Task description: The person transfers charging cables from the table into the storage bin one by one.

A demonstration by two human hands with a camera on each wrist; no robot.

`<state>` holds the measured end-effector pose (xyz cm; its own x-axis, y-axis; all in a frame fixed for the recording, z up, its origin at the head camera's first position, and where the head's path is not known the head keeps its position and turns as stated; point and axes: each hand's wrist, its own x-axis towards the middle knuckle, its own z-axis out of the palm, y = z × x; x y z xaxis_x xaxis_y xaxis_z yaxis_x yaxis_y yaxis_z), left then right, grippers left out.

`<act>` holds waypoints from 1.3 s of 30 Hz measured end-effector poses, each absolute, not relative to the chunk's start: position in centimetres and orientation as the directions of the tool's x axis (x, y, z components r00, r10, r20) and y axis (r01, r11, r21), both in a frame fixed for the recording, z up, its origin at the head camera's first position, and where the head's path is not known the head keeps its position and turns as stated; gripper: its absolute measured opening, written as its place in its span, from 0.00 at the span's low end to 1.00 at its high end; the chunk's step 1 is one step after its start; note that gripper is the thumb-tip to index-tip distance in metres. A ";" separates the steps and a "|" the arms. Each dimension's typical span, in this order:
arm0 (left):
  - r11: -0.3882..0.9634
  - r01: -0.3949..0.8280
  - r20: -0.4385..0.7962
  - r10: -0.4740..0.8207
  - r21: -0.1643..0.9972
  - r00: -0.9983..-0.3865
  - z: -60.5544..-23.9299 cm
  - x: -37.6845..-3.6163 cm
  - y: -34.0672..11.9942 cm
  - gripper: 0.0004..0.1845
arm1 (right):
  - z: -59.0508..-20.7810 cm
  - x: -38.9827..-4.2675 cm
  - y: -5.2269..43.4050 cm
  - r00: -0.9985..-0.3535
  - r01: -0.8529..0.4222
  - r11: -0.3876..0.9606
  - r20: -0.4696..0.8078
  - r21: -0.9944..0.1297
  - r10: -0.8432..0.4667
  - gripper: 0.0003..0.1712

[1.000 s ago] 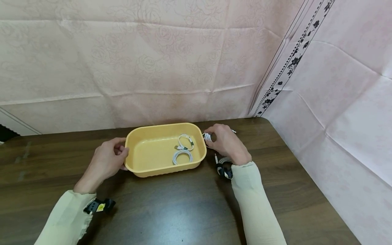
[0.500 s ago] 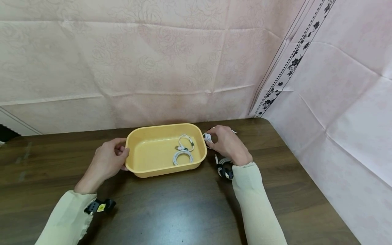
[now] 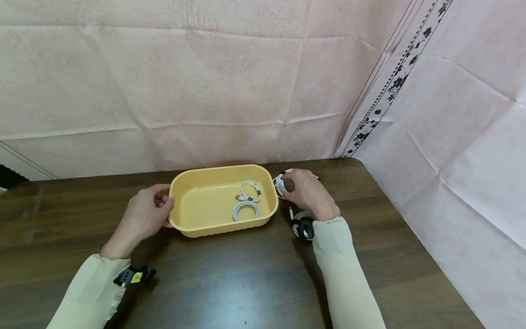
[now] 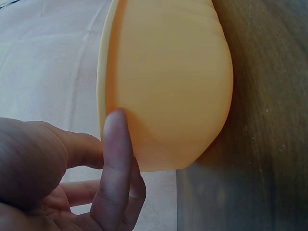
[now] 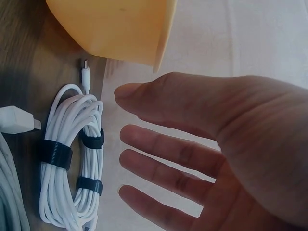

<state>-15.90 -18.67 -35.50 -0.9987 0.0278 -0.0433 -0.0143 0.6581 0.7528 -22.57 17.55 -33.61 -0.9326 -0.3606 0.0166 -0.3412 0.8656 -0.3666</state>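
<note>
**Yellow tub and white cable bundles — item record**

Yellow tub [image 3: 193,219] stood near the middle of the brown table [image 3: 246,283], long side toward you. Contents: two small coiled white cables [image 3: 245,201], lying in the tub's right half, one behind the other.

Your left hand [image 3: 144,217] rested at the tub's 9 o'clock end. The left wrist view showed a straight fingertip [image 4: 115,139] touching the tub's outer wall just under the rim, the remaining fingers loosely bent and closed on nothing.

Your right hand [image 3: 306,192] sat at the tub's 3 o'clock end, over a white cable bundle [image 3: 280,183] that lay on the table just beside the tub's rim. The right wrist view showed your fingers [image 5: 168,156] spread and nearly straight, apart from the bundle [image 5: 72,163], gripping nothing. That bundle was wound long and narrow, bound by three black straps, with a small plug pointing toward the tub.

A second bundle with black ties [image 3: 302,224] lay at the tub's 4 o'clock, close by your right wrist; its exact form was partly hidden by your sleeve.

Surroundings: pink rose-patterned cloth [image 3: 205,82] hung at 12 o'clock behind the table and along the 3 o'clock side.
</note>
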 end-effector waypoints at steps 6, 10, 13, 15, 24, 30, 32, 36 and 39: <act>0.657 -0.013 -0.042 0.028 0.754 -0.999 -35.5 -15.9 -18.7 0.26 | -33.5 -22.6 17.6 -0.941 -0.312 0.874 -0.006 -0.372 -0.339 0.17; 0.658 -0.013 -0.043 0.029 0.753 -0.999 -35.4 -15.9 -18.7 0.26 | -33.4 -22.6 17.7 -0.944 -0.302 0.881 -0.015 -0.365 -0.330 0.17; 0.660 -0.017 -0.046 0.026 0.751 -0.999 -35.4 -15.9 -18.6 0.26 | -33.5 -22.7 17.7 -0.944 -0.303 0.882 -0.013 -0.362 -0.329 0.17; 0.660 -0.019 -0.047 0.024 0.751 -0.999 -35.4 -15.9 -18.6 0.26 | -33.5 -22.7 17.8 -0.944 -0.302 0.883 -0.013 -0.358 -0.329 0.17; 0.662 -0.026 -0.051 0.018 0.749 -0.999 -35.4 -16.0 -18.6 0.27 | -33.9 -22.9 17.8 -0.953 -0.268 0.891 -0.035 -0.367 -0.302 0.17; 0.661 -0.025 -0.049 0.018 0.750 -0.999 -35.5 -16.0 -18.6 0.27 | -34.2 -22.9 17.9 -0.954 -0.259 0.891 -0.043 -0.372 -0.296 0.19; 0.660 -0.026 -0.049 0.017 0.751 -0.999 -35.5 -15.9 -18.6 0.27 | -34.3 -23.0 18.0 -0.956 -0.254 0.893 -0.045 -0.371 -0.291 0.19; 0.656 -0.024 -0.050 0.021 0.754 -0.999 -35.5 -15.9 -18.6 0.27 | -34.3 -22.9 18.1 -0.958 -0.243 0.895 -0.051 -0.373 -0.281 0.19; 0.656 -0.021 -0.048 0.023 0.755 -0.999 -35.4 -15.9 -18.6 0.27 | -34.3 -22.9 18.1 -0.960 -0.232 0.896 -0.061 -0.378 -0.274 0.20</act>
